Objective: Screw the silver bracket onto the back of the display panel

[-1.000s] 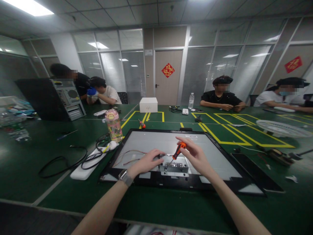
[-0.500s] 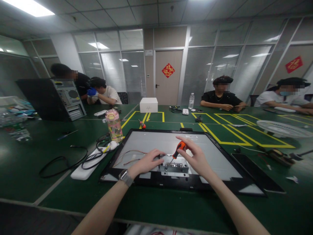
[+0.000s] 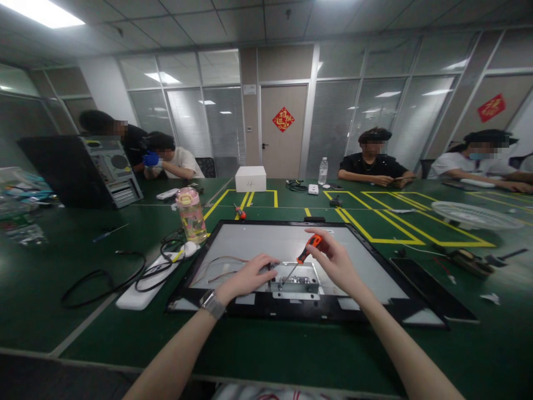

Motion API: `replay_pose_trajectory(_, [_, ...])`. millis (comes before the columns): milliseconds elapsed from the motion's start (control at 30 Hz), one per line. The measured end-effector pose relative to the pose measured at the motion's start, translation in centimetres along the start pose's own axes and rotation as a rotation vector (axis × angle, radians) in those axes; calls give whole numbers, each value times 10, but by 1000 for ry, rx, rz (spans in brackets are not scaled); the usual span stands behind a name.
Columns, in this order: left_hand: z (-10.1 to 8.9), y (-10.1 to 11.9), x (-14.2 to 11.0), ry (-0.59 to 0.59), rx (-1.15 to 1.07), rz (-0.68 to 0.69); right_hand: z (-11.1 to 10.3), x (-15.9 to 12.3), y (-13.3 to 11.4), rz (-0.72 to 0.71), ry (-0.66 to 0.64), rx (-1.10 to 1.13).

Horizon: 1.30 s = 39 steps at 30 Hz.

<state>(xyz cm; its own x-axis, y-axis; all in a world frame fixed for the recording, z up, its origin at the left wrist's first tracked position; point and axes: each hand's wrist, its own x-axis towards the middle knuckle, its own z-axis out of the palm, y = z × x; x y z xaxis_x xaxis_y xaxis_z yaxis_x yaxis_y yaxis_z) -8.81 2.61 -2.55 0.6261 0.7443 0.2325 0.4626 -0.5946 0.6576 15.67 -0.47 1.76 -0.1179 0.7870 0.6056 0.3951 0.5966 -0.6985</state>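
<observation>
A large flat display panel (image 3: 245, 239) with a black frame lies on the green table, its pale back facing up. Near its front edge sits a silver metal bracket (image 3: 297, 287). My left hand (image 3: 252, 276) is closed on the bracket's left end, thumb and fingers on either side of the corner. With my right hand (image 3: 337, 264) I grip an orange and black screwdriver (image 3: 308, 250) by its handle, between thumb and fingers. The shaft slants down to the left, and its tip is inside the bracket, near the left end. Whatever the tip touches is too small to make out.
Left of the panel are a white power strip (image 3: 135, 298), black cables (image 3: 104, 286) and a pink-lidded bottle (image 3: 191, 214). A black slab (image 3: 433, 291) lies to the right. Beyond stand a white box (image 3: 250, 179) and a computer case (image 3: 62, 172). Several people sit across the table.
The screwdriver handle has tilted further to the right, with my right hand following. Its tip stays in the bracket. My left hand keeps its place there. The whole view has shifted slightly.
</observation>
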Motion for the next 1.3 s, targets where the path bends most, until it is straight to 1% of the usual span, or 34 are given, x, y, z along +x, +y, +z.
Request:
replay_pose_trajectory(100, [0,-1,0,-2,3,-3,-10,5,3,34,185,72])
replay_pose_trajectory(167, [0,-2,-1,1,5,-4,-19,8,10,29,319,114])
replay_pose_trajectory(200, [0,-2,-1,3,5,-4,-23,10,16,37,372,98])
replay_pose_trajectory(233, [1,-3,-1,3,6,-3,-28,11,22,53,381,44])
replay_pose_trajectory(267, [0,-3,-1,4,6,-1,-31,12,29,60,367,-56])
replay_pose_trajectory(300, [0,-3,-1,3,7,1,-35,13,36,73,317,-192])
replay_pose_trajectory(333, [0,-3,-1,1,7,2,-37,13,42,106,243,-378])
replay_pose_trajectory(400, [0,-2,-1,-3,8,1,-39,11,51,226,65,-730])
replay_pose_trajectory(433, [0,-2,-1,-2,8,1,-40,10,54,278,-29,-827])
replay_pose_trajectory(500, [0,-1,-1,-1,9,4,-39,6,59,342,-107,-900])
replay_pose_trajectory(667, [0,-1,0,2,11,9,-40,-4,69,460,-181,-969])
replay_pose_trajectory(733, [0,0,0,2,8,6,-42,-4,71,483,-204,-971])
replay_pose_trajectory(800, [-1,1,-1,1,2,5,-45,-2,68,475,-224,-953])
replay_pose_trajectory(900, [-2,2,-3,-19,-8,-10,-44,3,57,391,-270,-860])
replay_pose_trajectory(933, [-3,2,-3,-28,-9,-18,-43,3,53,335,-310,-782])
replay_pose_trajectory(1000, [-3,0,-3,-45,-11,-27,-37,3,46,200,-445,-429])
replay_pose_trajectory(1033, [-3,-2,-3,-49,-12,-26,-33,1,44,170,-504,-310])
replay_pose_trajectory(1067, [-3,-3,-3,-49,-14,-22,-30,-1,43,160,-553,-250])
replay_pose_trajectory(1100, [-3,-4,-2,-46,-17,-17,-27,-2,42,168,-579,-238])
replay_pose_trajectory(1200, [-3,-5,1,-23,-36,1,-21,-6,45,219,-572,-262])
replay_pose_trajectory(1300, [-4,-3,3,9,-44,13,-22,-5,47,208,-549,-254])
